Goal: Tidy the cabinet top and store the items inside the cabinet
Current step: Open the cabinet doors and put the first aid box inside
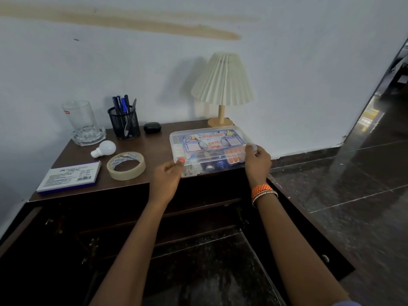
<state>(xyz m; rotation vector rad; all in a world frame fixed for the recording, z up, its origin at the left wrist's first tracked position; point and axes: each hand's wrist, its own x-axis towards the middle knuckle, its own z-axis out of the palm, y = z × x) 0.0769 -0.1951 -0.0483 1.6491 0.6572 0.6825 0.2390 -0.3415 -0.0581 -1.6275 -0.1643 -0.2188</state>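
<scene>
Cabinet top (152, 144), inspected left to right. At 9 o'clock: a boxed pad (68, 176) at the front edge, with a glass tumbler (82, 119) on a glass dish behind it at 10 o'clock. Next, a loose bulb (103, 149) and a tape roll (126, 165), then a mesh pen holder (124, 123) and a small black case (152, 127) along the wall. A pleated lamp (221, 85) stands at 1 o'clock.

Item in hand: the clear first-aid box (205, 149), lying on the top's right front part and overhanging the front edge. The left hand (167, 175) pinches its near-left corner, thumb on the lid; the right hand (257, 161) grips the right end. Both are clamped on the box, set apart by its length.

Both doors below stand open — the interior is too dark to assess.

Recommendation: keep the box level so its loose contents do not shift, lift it clear of the lamp base, then lower it straight toward 6 o'clock — watch the door edges on entry.
</scene>
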